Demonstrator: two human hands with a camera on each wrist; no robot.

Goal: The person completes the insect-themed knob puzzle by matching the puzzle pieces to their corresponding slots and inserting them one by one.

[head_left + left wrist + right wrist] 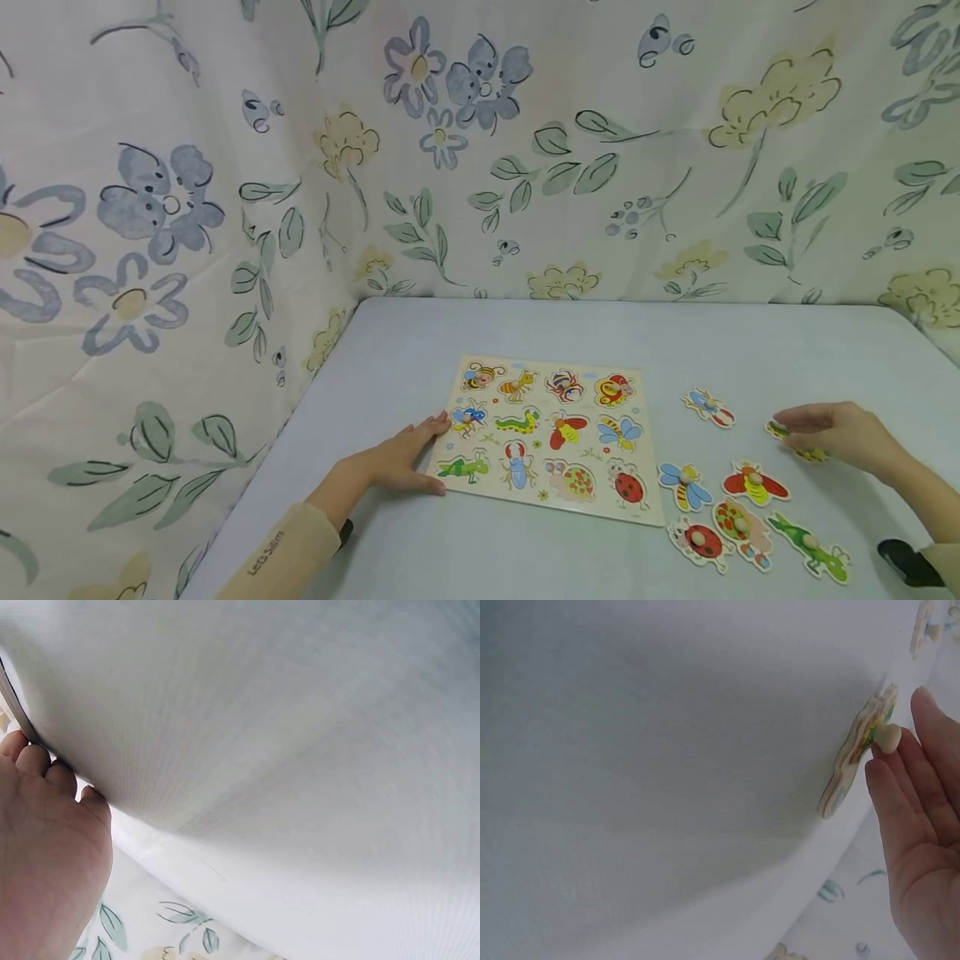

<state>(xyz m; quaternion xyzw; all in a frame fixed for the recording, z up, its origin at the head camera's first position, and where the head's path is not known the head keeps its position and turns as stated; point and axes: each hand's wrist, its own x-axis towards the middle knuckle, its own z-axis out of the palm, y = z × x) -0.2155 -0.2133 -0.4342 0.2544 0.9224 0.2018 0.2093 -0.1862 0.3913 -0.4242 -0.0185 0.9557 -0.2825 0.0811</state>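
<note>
On a white tabletop [570, 327], a pale, rectangular board printed with coloured insects [603, 512] lay left of centre. The left hand [405, 457] rested its unclenched fingers and thumb about the board's near-left corner, probably to steady it. To the right, the right hand [840, 433] stood over a flat green-and-yellow caterpillar piece [846, 769], its fingers extended and parted from the thumb around a pale round knob [889, 738]; whether they touched the knob could not be told. The knob faced up, a position judged to suit lifting. A blue stag-beetle piece with red pincers [708, 407] lay on the far side, between board and right hand; a red spotted ladybird piece [700, 541] and a long green grasshopper piece [810, 546] lay nearer, apparently within easy reach.
</note>
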